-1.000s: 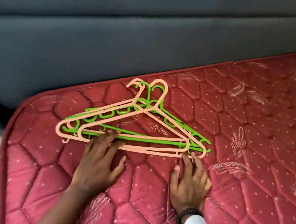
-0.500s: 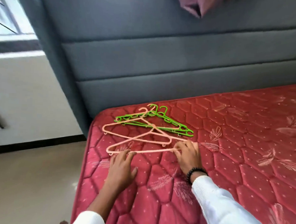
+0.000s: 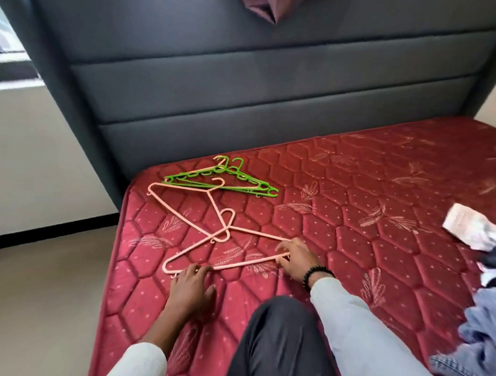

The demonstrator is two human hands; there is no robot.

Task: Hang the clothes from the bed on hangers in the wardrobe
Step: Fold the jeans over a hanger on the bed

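The stack has come apart. A second ago all the hangers lay in one tidy pile under my fingertips; now the nearest peach plastic hanger [image 3: 226, 251] lies on its own, drawn toward me across the red quilted mattress [image 3: 381, 252], and a second peach plastic hanger [image 3: 187, 202] lies between it and the pile, its hook still across the two green plastic hangers [image 3: 227, 181] left by the grey padded headboard [image 3: 246, 87]. A third peach hook shows among the green ones, so I judge one more is tucked there.

My right hand [image 3: 296, 260] pinches the right corner of the near hanger, fingers curled round the bar where shoulder and bottom rail meet. My left hand [image 3: 191, 289] lies flat with straight fingers, the tips touching the bottom rail near its left corner; it holds nothing.

My view has also pulled back since half a second ago, so I now see the clothes: a heap of blue denim and dark garments [image 3: 480, 343] at the right edge of the mattress, well apart from the hangers, with a crumpled white packet [image 3: 468, 228] beyond it.

As I read it, one hanger is now freed and ready for its first garment. Nothing is hung yet, and no wardrobe is in view.
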